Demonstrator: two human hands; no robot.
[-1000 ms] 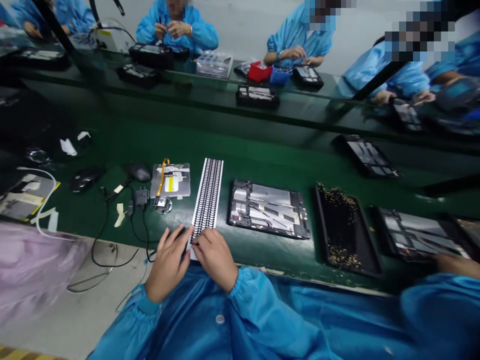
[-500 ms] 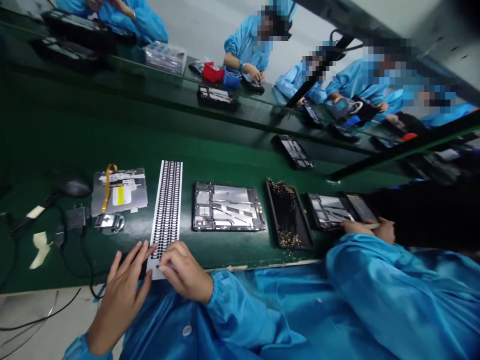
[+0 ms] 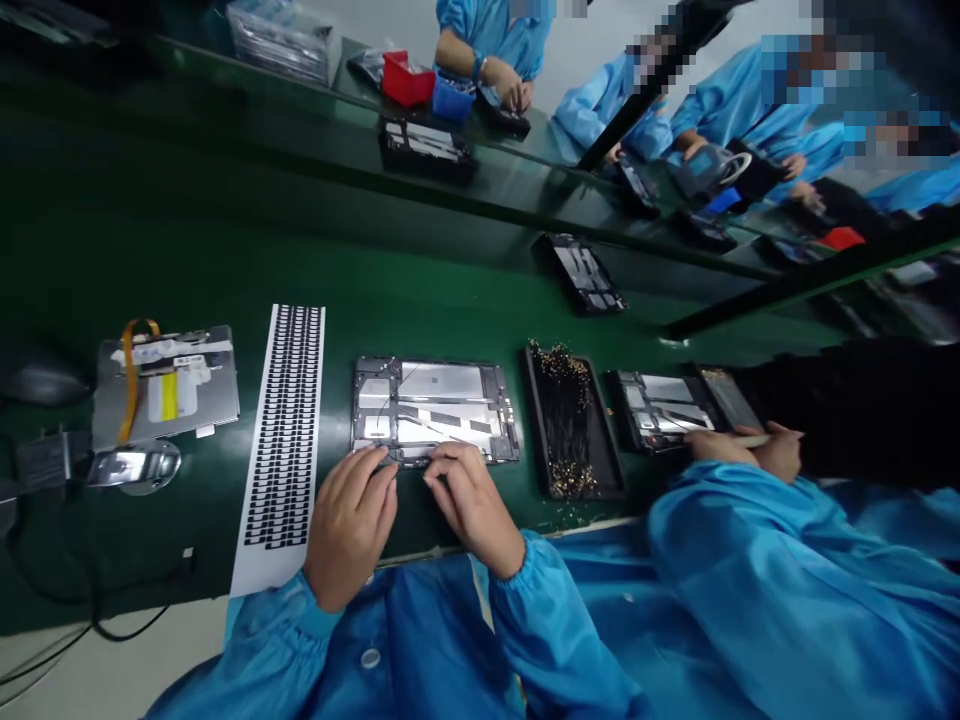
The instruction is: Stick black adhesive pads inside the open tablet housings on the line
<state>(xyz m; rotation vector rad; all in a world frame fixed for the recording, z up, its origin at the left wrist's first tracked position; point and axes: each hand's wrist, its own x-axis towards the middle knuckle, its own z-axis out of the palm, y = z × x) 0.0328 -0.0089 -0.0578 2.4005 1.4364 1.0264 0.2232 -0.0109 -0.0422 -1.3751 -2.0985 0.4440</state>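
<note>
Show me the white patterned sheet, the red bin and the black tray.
White patterned sheet (image 3: 285, 430): head view, middle of the printed area.
Red bin (image 3: 406, 86): head view, front wall.
Black tray (image 3: 600, 428): head view, bare right side.

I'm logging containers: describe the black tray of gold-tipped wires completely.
The black tray is rectangular, shallow and seemingly plastic, with low walls. It lies flat, slightly angled, on the green bench, right of the opened device at the wearer's hands. Black wires run lengthwise inside, gold-coloured tips bunched at both ends; a strip along its right is bare. No hand touches it.
</note>
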